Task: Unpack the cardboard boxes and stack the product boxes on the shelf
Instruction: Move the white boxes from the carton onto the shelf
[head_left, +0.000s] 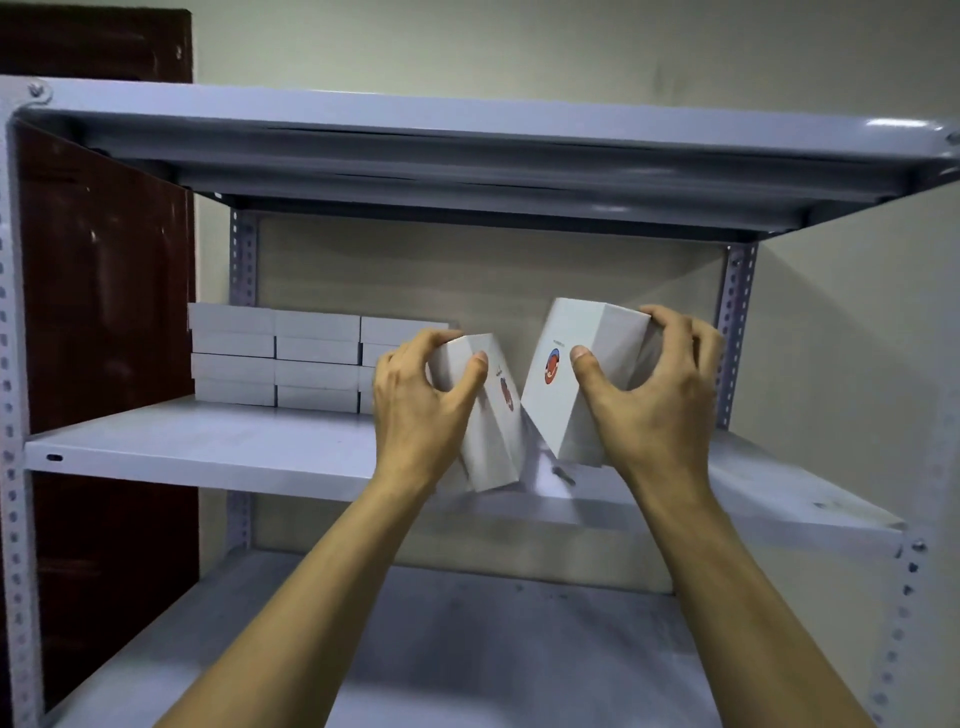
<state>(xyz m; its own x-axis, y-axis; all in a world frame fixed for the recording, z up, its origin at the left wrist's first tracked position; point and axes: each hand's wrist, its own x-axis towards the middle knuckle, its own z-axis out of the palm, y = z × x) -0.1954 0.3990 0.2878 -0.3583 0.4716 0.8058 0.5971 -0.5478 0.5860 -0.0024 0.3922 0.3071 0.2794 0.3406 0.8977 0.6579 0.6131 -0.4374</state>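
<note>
While white product boxes already sit stacked at centre-left on the shelf, left hand and right hand each grip another box. Those two aren't placed yet; cardboard boxes out of view, remaining count unknown.

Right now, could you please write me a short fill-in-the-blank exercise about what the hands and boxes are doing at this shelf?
1. Each hand holds one white ____ box.
2. The stacked boxes sit at the back ____ of the middle shelf.
3. The left hand and right hand tilt their boxes so the tops lean ____.

Missing words: product; left; apart
</note>
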